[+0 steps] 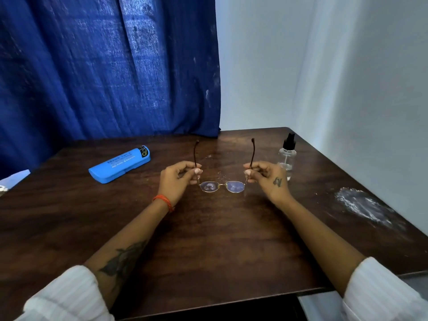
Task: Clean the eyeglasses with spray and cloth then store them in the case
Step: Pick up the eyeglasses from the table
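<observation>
Thin metal-framed eyeglasses (221,186) hang above the middle of the dark wooden table (208,239), lenses toward me and both temples unfolded, pointing away. My left hand (178,179) pinches the left temple and my right hand (266,178) pinches the right temple. A closed blue glasses case (119,163) lies on the table to the far left. A clear spray bottle (287,154) with a black nozzle stands upright just behind my right hand. I see no cloth that I can be sure of.
A whitish smear (363,206) marks the table near its right edge. A blue curtain (104,66) hangs behind the table and a white wall (324,66) closes the right side. A pale object (14,179) pokes in at the far left edge.
</observation>
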`<state>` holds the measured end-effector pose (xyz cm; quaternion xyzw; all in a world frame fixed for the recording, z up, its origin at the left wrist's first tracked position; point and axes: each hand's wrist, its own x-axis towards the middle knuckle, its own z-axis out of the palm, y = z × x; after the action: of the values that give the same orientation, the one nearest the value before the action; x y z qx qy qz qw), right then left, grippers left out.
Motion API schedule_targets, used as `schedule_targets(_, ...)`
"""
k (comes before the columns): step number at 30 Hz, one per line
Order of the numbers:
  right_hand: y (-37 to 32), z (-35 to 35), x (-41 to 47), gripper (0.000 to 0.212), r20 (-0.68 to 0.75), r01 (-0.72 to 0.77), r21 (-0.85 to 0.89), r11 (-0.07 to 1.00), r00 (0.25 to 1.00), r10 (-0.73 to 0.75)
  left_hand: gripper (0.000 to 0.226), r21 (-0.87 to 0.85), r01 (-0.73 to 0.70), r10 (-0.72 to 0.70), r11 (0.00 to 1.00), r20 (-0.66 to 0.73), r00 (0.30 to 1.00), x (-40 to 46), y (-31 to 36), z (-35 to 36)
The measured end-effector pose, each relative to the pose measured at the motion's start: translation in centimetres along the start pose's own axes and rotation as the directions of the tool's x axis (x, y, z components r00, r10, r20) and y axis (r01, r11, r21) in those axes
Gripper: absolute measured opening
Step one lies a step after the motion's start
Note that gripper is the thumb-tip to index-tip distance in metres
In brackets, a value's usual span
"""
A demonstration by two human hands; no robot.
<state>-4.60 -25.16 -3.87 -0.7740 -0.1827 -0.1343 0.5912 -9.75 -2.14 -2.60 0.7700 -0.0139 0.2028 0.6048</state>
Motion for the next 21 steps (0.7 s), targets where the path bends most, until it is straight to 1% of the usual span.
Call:
schedule_targets(3, 0.3, 0.2, -0.2, 0.017, -0.014, -0.005, -0.037, 0.999, 1.0, 0.005, 0.015, -0.024, 0.046, -0.047, 0.999, -0.025, 0.999, -0.5, -0.4, 0.6)
schedule_targets(7, 0.4, 0.3, -0.3, 0.018, -0.05, -0.044, -0.067, 0.997, 0.998, 0.04, 0.019, -0.035, 0.071, -0.072, 0.997, -0.046, 0.996, -0.8, -0.8, 0.9)
schedule_targets(9, 0.1, 0.4, -0.7, 0.019, -0.087, -0.079, -0.131, 0.988, 0.994, 0.068, 0.022, -0.016, 0.089, -0.09, 0.996, -0.039, 0.995, -1.1, -0.9, 0.7)
schedule_targets(12, -0.7, -0.3, -2.3, 0.014, -0.226, -0.141, -0.225, 0.964, 0.97, 0.09, 0.025, 0.056, 0.07, -0.068, 0.996, -0.025, 0.997, -1.8, -1.0, -0.5)
schedule_targets(14, -1.7, -0.5, -4.3, 0.011, -0.274, -0.124, -0.266, 0.956, 0.96, 0.048, 0.026, 0.208, -0.007, 0.016, 0.978, -0.043, 0.999, -2.3, -1.3, -2.4)
schedule_targets(15, -2.3, -0.3, -5.3, 0.01, -0.254, -0.094, -0.272, 0.958, 0.967, 0.023, 0.027, 0.317, -0.046, 0.069, 0.947, -0.062, 0.996, -2.4, -1.5, -3.6)
schedule_targets(16, -3.1, 0.1, -6.2, 0.01, -0.2, -0.058, -0.262, 0.963, 0.98, 0.005, 0.028, 0.424, -0.081, 0.128, 0.902, -0.084, 0.988, -2.5, -1.7, -4.9)
schedule_targets(18, -4.7, 1.9, -7.5, 0.01, -0.024, 0.011, -0.225, 0.974, 1.0, -0.017, 0.03, 0.58, -0.113, 0.242, 0.807, -0.15, 0.959, -2.3, -2.3, -7.8)
schedule_targets(19, -5.5, 3.1, -7.8, 0.01, 0.066, 0.051, -0.213, 0.976, 0.997, -0.037, 0.033, 0.625, -0.098, 0.274, 0.775, -0.191, 0.943, -2.1, -2.7, -9.3)
schedule_targets(21, -7.2, 5.7, -7.6, 0.012, 0.221, 0.162, -0.204, 0.965, 0.968, -0.116, 0.044, 0.68, -0.018, 0.275, 0.733, -0.272, 0.922, -1.6, -3.7, -11.9)
